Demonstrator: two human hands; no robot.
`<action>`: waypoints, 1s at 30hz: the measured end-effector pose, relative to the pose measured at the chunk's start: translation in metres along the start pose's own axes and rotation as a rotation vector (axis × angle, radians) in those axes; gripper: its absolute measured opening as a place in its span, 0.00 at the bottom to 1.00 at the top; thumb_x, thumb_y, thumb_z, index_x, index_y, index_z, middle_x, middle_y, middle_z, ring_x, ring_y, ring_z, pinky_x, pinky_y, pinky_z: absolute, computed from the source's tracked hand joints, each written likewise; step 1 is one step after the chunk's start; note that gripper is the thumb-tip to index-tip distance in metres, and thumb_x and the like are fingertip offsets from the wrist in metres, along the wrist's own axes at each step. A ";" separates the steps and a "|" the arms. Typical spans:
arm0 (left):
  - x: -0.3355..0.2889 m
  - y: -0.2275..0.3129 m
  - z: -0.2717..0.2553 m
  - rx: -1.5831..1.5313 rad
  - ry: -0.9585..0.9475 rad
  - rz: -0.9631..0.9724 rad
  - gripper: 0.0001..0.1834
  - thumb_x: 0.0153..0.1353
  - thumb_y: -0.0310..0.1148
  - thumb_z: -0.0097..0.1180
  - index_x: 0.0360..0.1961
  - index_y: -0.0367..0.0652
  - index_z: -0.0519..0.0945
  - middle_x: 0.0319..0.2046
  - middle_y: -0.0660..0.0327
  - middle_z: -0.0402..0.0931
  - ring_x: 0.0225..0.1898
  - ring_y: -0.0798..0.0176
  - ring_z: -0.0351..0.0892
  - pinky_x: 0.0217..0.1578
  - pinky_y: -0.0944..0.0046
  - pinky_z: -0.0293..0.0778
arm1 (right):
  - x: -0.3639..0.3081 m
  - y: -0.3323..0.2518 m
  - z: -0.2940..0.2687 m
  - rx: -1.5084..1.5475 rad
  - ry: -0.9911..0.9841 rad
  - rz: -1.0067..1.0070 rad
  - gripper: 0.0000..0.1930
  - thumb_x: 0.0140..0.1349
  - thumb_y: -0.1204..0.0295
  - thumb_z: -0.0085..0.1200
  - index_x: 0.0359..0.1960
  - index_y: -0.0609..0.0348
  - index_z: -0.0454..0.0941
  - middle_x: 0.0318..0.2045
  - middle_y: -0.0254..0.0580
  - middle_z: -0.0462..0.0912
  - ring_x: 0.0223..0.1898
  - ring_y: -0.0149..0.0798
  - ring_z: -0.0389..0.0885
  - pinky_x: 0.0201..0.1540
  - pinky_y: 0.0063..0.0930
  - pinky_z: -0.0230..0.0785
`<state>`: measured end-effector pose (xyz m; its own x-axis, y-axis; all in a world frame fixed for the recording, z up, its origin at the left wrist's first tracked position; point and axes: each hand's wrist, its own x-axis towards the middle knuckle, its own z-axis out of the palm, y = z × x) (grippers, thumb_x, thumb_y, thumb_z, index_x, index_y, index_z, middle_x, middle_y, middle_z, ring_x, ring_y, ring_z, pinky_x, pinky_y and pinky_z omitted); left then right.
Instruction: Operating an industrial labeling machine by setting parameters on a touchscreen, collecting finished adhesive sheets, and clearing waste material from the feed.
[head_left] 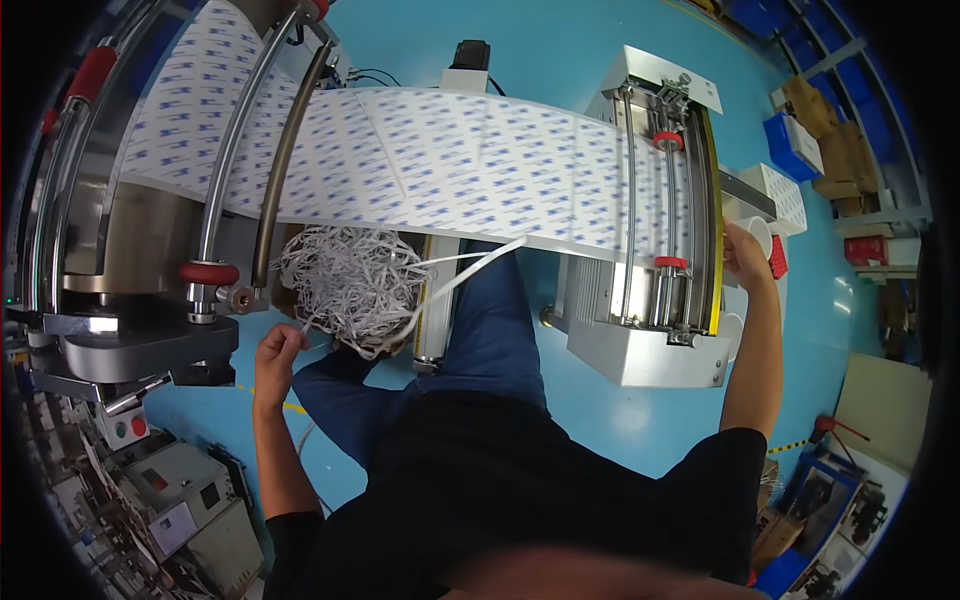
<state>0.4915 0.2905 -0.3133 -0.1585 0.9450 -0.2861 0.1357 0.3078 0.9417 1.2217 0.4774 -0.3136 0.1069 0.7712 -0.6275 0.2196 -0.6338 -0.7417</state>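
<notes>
My left hand (278, 352) is closed, its thumb and fingertips pinched together beside a heap of shredded paper strips (345, 285). Whatever lies in that pinch is too small to name. At the outer side of the right-hand machine (640, 350), my right hand (748, 258) is bent with its fingers curled in, next to a white round piece (757, 232). The machine's edge partly hides those fingers, so what they grip is unclear. A wide white web printed with blue marks (450, 160) spans from the left rollers to this machine. Two loose white strips (470, 270) trail from its near edge to the heap.
On the left stands a machine with steel rods (235, 130), red collars (210, 272) and a large roller (160, 235). A control box (190, 500) sits at lower left. Blue bins (793, 146) and cardboard boxes (845, 160) line the right, by metal shelving.
</notes>
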 end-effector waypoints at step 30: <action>-0.029 -0.052 -0.006 -0.674 -0.058 0.054 0.11 0.68 0.39 0.47 0.36 0.42 0.72 0.38 0.61 0.71 0.51 0.61 0.68 0.64 0.51 0.50 | -0.167 -0.055 0.060 0.573 0.277 -0.869 0.17 0.55 0.80 0.57 0.45 0.67 0.66 0.42 0.52 0.80 0.43 0.36 0.81 0.50 0.28 0.71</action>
<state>0.4828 0.2462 -0.3530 -0.1137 0.9673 -0.2268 -0.5000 0.1416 0.8544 1.1335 0.3797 -0.1819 0.3647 0.9116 0.1897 -0.1535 0.2598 -0.9534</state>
